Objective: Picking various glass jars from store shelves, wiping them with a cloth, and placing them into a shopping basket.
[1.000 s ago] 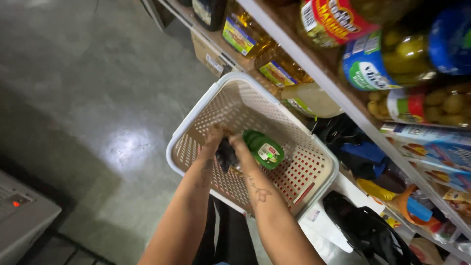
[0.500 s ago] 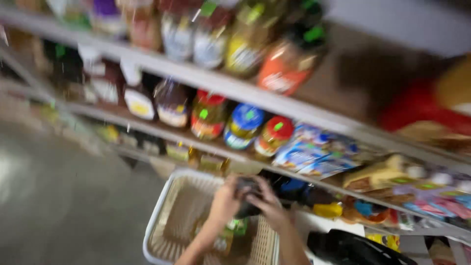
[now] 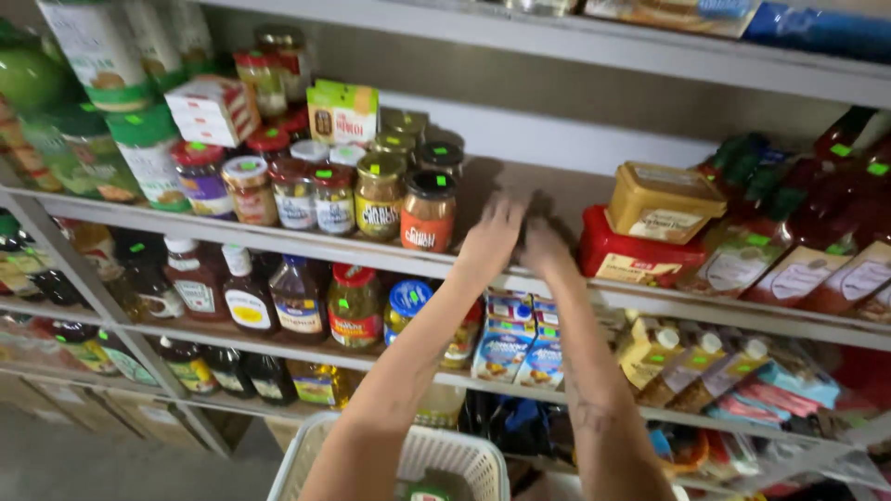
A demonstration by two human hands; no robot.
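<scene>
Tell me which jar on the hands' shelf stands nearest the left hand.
The orange-filled jar with the black lid, at the right end of the front row, stands closest to the left hand; the other jars sit farther left or behind.

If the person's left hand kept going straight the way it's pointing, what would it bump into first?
Probably the shelf's back wall. The left hand reaches into a gap between the orange-labelled jar and the red tub; depth there is unclear.

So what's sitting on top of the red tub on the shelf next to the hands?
A tan lidded tub sits on top of the red tub. The right hand covers the red tub's left end, so anything tucked there cannot be seen.
</scene>
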